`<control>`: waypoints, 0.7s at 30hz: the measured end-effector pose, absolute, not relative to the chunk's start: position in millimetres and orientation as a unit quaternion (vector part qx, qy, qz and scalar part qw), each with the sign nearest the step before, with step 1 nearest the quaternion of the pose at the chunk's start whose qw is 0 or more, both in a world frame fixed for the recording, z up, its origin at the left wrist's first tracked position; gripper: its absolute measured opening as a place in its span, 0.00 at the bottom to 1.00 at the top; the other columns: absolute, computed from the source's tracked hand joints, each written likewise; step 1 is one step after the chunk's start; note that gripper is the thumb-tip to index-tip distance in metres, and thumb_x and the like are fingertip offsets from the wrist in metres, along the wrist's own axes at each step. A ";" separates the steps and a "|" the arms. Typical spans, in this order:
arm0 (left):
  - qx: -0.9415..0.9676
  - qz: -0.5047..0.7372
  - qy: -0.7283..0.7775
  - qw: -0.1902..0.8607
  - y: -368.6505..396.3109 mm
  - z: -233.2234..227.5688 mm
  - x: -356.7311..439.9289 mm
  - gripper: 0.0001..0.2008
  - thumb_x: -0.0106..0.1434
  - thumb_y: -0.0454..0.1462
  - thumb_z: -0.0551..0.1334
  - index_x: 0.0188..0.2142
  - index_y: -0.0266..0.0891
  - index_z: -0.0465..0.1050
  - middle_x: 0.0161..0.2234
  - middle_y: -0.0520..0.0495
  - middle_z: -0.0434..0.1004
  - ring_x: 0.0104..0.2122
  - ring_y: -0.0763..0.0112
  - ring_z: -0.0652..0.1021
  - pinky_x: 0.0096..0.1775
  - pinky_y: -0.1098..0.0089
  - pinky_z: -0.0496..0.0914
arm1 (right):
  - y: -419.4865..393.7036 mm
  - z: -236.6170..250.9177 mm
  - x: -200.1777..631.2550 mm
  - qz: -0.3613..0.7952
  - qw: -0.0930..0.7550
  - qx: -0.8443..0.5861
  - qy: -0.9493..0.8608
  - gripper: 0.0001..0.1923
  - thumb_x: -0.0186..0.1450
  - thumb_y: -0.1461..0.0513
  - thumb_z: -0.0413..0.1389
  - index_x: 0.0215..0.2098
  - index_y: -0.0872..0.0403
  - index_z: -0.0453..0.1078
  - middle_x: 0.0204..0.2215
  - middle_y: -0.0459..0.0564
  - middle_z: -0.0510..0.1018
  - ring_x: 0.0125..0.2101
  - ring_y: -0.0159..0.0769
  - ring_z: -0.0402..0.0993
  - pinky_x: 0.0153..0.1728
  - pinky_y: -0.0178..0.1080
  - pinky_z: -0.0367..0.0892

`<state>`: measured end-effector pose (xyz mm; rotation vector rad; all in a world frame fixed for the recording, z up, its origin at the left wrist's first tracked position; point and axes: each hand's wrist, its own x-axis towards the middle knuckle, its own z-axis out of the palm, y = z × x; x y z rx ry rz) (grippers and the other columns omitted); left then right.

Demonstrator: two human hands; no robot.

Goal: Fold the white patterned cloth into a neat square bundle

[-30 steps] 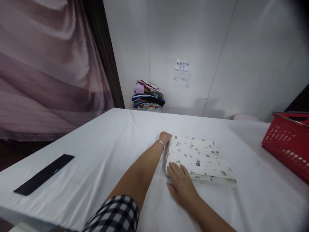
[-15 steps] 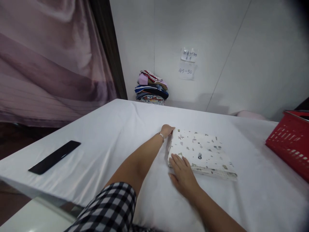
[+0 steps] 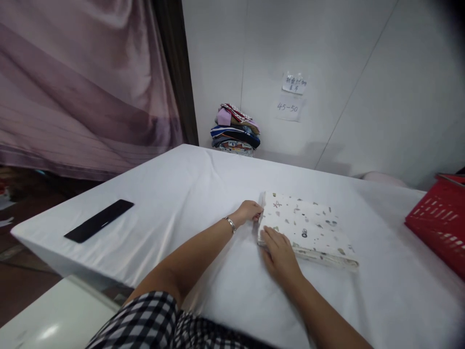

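Note:
A folded white cloth (image 3: 312, 224) printed with small starfish, shells and other motifs lies on the white-covered table, its folded layers showing along the near side. At the cloth's left edge is my left hand (image 3: 250, 211), fingers closed on that edge, a bracelet (image 3: 230, 224) on its wrist. My right hand (image 3: 280, 253) rests on the near left corner with its fingers stretched out over the top. Its thumb sits lower, beside the near edge.
A long black flat object (image 3: 100, 220) lies on the table (image 3: 203, 186) at the left. At the right stands a red plastic basket (image 3: 438, 213). Behind the far edge is a pile of folded fabrics (image 3: 236, 130) against the wall. A pink curtain (image 3: 83, 82) hangs at the left.
My left hand has come nearer along the cloth's left edge, away from the far left corner. My right hand stays at the near left corner. The view has shifted slightly.

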<state>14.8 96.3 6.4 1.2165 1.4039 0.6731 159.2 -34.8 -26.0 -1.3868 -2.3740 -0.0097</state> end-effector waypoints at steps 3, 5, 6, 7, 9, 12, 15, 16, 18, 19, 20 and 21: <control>0.503 0.299 0.566 0.581 83.3 3.3 10.1 0.05 0.55 0.34 0.63 0.29 0.32 0.71 0.21 0.50 0.73 0.22 0.77 0.73 0.29 0.75 0.70 | -33.1 -27.5 159.5 -0.011 0.215 -0.497 -0.841 0.22 0.64 0.64 0.45 0.57 0.58 0.60 0.58 0.57 0.63 0.57 0.45 0.56 0.54 0.49 0.56; 0.498 0.306 0.551 0.596 75.1 1.1 6.8 0.04 0.56 0.34 0.62 0.28 0.33 0.70 0.21 0.51 0.73 0.22 0.78 0.73 0.28 0.75 0.69 | -31.4 -28.5 160.0 -0.013 0.238 -0.496 -0.835 0.22 0.64 0.64 0.45 0.56 0.58 0.61 0.56 0.58 0.64 0.56 0.45 0.57 0.54 0.50 0.57; 0.497 0.310 0.544 0.601 71.2 -0.1 5.3 0.04 0.56 0.34 0.62 0.28 0.33 0.70 0.21 0.51 0.73 0.22 0.78 0.73 0.28 0.75 0.69 | -30.5 -28.7 160.4 -0.011 0.251 -0.495 -0.832 0.21 0.64 0.64 0.45 0.56 0.58 0.61 0.56 0.58 0.65 0.56 0.45 0.58 0.54 0.50 0.57; 0.496 0.313 0.539 0.605 67.5 -1.2 4.0 0.04 0.56 0.34 0.61 0.28 0.33 0.70 0.21 0.51 0.73 0.22 0.78 0.73 0.27 0.76 0.68 | -29.7 -28.6 160.8 -0.008 0.264 -0.494 -0.829 0.21 0.64 0.64 0.46 0.55 0.57 0.62 0.55 0.58 0.66 0.55 0.45 0.59 0.54 0.50 0.58; 0.496 0.316 0.532 0.610 60.5 -3.2 2.0 0.04 0.56 0.34 0.61 0.28 0.33 0.70 0.20 0.51 0.72 0.21 0.79 0.72 0.25 0.77 0.66 | -28.4 -27.5 161.5 0.001 0.284 -0.490 -0.825 0.19 0.64 0.63 0.46 0.54 0.56 0.63 0.52 0.58 0.68 0.53 0.44 0.61 0.53 0.49 0.60; 0.499 0.315 0.526 0.613 50.6 -4.8 0.6 0.03 0.55 0.33 0.61 0.27 0.34 0.70 0.19 0.52 0.72 0.19 0.80 0.71 0.23 0.78 0.64 | -27.9 -24.2 161.9 0.011 0.297 -0.487 -0.821 0.17 0.65 0.62 0.46 0.50 0.56 0.66 0.48 0.57 0.71 0.49 0.43 0.64 0.51 0.48 0.61; 0.500 0.308 0.526 0.615 41.6 -5.6 -0.6 0.03 0.53 0.33 0.63 0.27 0.34 0.70 0.18 0.53 0.71 0.19 0.79 0.71 0.23 0.78 0.64 | -28.2 -20.3 161.4 0.023 0.311 -0.490 -0.814 0.15 0.65 0.61 0.47 0.48 0.55 0.68 0.46 0.56 0.72 0.48 0.42 0.65 0.49 0.47 0.62; 0.500 0.305 0.527 0.616 38.9 -6.2 -1.1 0.03 0.53 0.33 0.63 0.27 0.34 0.70 0.18 0.53 0.71 0.19 0.79 0.71 0.24 0.78 0.64 | -28.3 -19.1 161.1 0.029 0.314 -0.491 -0.812 0.15 0.65 0.60 0.47 0.48 0.54 0.68 0.46 0.55 0.73 0.47 0.42 0.66 0.49 0.47 0.62; 0.502 0.300 0.520 0.622 33.9 -7.6 -2.1 0.04 0.52 0.33 0.63 0.28 0.34 0.70 0.19 0.53 0.72 0.19 0.79 0.72 0.24 0.77 0.65 | -28.1 -16.8 160.5 0.040 0.318 -0.494 -0.808 0.15 0.66 0.60 0.47 0.47 0.54 0.68 0.45 0.55 0.73 0.46 0.42 0.67 0.48 0.47 0.63; 0.504 0.300 0.516 0.625 31.7 -8.4 -2.5 0.04 0.52 0.33 0.63 0.28 0.35 0.70 0.19 0.53 0.72 0.20 0.79 0.72 0.24 0.77 0.66 | -27.9 -15.8 160.1 0.044 0.317 -0.497 -0.806 0.15 0.66 0.60 0.47 0.47 0.54 0.69 0.44 0.54 0.73 0.46 0.42 0.67 0.47 0.46 0.63; 0.507 0.299 0.511 0.626 29.5 -8.8 -2.8 0.04 0.52 0.33 0.63 0.28 0.35 0.70 0.20 0.53 0.73 0.20 0.79 0.72 0.25 0.77 0.66 | -27.7 -14.9 159.7 0.046 0.316 -0.500 -0.805 0.14 0.65 0.60 0.47 0.47 0.54 0.69 0.44 0.54 0.74 0.45 0.42 0.67 0.47 0.46 0.63; 0.508 0.298 0.509 0.627 27.5 -8.9 -3.0 0.05 0.51 0.33 0.63 0.29 0.35 0.70 0.20 0.53 0.73 0.20 0.78 0.73 0.25 0.77 0.66 | -27.4 -14.1 159.3 0.047 0.315 -0.504 -0.803 0.14 0.65 0.60 0.47 0.46 0.54 0.69 0.44 0.54 0.74 0.45 0.42 0.67 0.47 0.45 0.63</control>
